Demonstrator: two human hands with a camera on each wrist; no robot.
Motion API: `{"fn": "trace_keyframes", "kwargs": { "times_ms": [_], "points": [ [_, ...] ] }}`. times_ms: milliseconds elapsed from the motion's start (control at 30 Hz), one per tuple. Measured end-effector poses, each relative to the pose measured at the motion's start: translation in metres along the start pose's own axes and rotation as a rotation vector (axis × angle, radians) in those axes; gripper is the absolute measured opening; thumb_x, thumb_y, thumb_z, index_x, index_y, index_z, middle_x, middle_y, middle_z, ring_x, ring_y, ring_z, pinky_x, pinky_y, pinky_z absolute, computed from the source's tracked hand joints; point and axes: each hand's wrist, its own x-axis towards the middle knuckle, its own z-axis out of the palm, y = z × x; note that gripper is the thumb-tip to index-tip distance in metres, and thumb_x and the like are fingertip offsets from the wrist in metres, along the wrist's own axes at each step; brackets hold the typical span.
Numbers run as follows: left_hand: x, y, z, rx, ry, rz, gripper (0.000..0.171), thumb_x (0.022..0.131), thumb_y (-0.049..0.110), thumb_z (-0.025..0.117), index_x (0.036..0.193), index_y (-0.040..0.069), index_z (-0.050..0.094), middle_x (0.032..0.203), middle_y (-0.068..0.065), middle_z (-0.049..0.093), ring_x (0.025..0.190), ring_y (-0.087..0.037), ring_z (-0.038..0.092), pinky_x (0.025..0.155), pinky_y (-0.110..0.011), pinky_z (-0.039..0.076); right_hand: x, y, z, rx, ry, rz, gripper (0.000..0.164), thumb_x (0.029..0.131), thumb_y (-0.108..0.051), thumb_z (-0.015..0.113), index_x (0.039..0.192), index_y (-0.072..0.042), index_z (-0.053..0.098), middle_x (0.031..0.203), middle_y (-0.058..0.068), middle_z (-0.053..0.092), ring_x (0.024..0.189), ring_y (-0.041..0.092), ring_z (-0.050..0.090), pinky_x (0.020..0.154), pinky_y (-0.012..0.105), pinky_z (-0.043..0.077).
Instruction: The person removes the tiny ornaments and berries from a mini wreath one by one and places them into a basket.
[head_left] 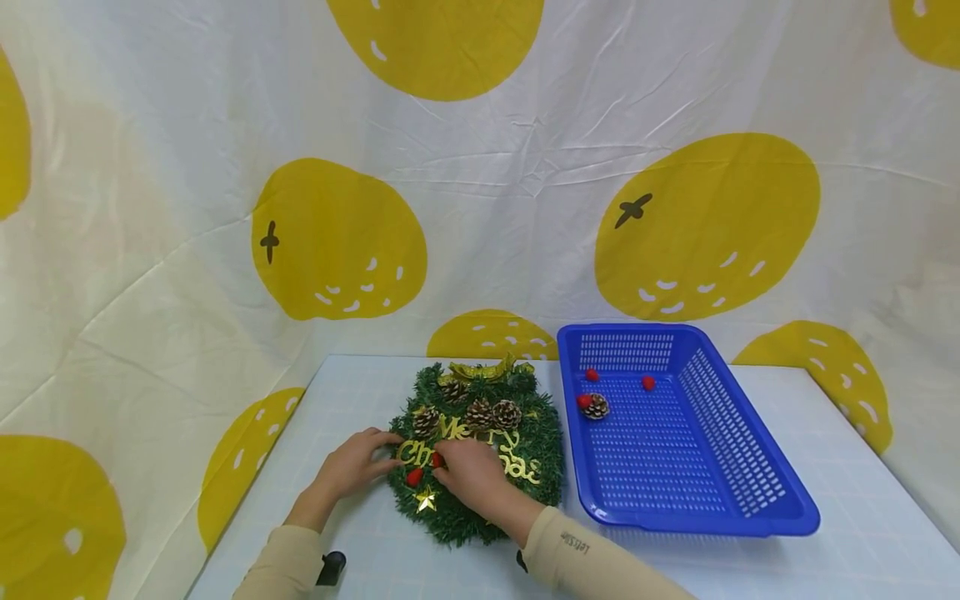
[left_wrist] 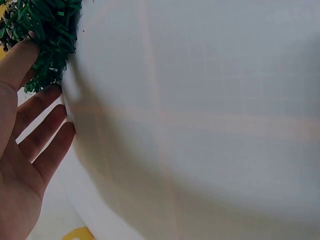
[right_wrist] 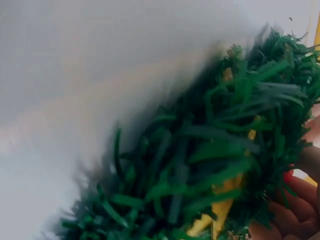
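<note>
Right hand: we pinch a red ball between thumb and fingers over the wreath, a fingertip hold that seems to suit so small a piece.
Left hand: our fingers are spread, nearly straight, touching the wreath's left edge, probably to steady it.
Wreath: it lies flat on the desk before us, apparently central so both hands reach it.
Gold lettering: our right hand partly hides it.
Pine cones: they sit above the lettering.
Blue basket: it stands just right, presumably for handy picking, holding three loose balls.
</note>
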Motion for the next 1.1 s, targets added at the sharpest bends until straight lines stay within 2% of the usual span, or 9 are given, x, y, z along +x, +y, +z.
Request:
{"fn": "trace_keyframes", "kwargs": {
  "times_ms": [167,400,733,933,1100],
  "points": [
    [0.000,0.001,0.000,-0.002,0.002,0.000,0.033,0.086,0.033,0.075,0.116,0.019,0.070,0.112,-0.004,0.064,0.107,-0.029,0.061,0.085,-0.052,0.052,-0.002,-0.003,0.002,-0.040,0.034,0.014,0.019,0.086,-0.029,0.077,0.102,-0.019,0.074,0.079,-0.008,0.068,0.059,0.004,0.057,0.048,0.022,0.045],
    [-0.001,0.001,0.000,-0.007,-0.003,-0.004,0.034,0.086,0.035,0.075,0.116,0.019,0.070,0.113,-0.004,0.064,0.107,-0.029,0.061,0.085,-0.051,0.052,-0.003,-0.003,0.004,-0.018,0.055,0.029,0.008,0.087,-0.025,0.076,0.093,-0.021,0.072,0.072,-0.008,0.065,0.052,0.004,0.051,0.042,0.021,0.038],
    [0.000,-0.001,0.000,-0.003,0.000,0.008,0.035,0.086,0.035,0.075,0.117,0.018,0.070,0.113,-0.004,0.064,0.107,-0.028,0.061,0.086,-0.051,0.052,-0.004,0.001,-0.002,0.149,0.092,0.020,0.017,0.091,-0.017,0.072,0.107,-0.013,0.073,0.079,-0.004,0.069,0.054,0.002,0.053,0.049,0.019,0.044],
    [0.000,-0.001,0.001,0.000,-0.001,0.005,0.035,0.086,0.035,0.075,0.116,0.018,0.070,0.113,-0.004,0.064,0.107,-0.028,0.061,0.086,-0.050,0.052,-0.004,0.003,-0.006,0.217,0.072,0.043,0.018,0.092,-0.017,0.070,0.109,-0.011,0.072,0.077,-0.004,0.068,0.048,-0.001,0.046,0.046,0.018,0.041],
    [0.000,-0.001,0.001,0.000,-0.002,-0.005,0.035,0.086,0.035,0.075,0.117,0.018,0.070,0.114,-0.004,0.064,0.107,-0.028,0.061,0.085,-0.050,0.053,-0.003,0.004,-0.014,0.254,0.077,0.052,0.026,0.093,-0.016,0.069,0.118,-0.008,0.070,0.077,-0.003,0.067,0.044,0.000,0.042,0.045,0.018,0.038]
  ]
}}
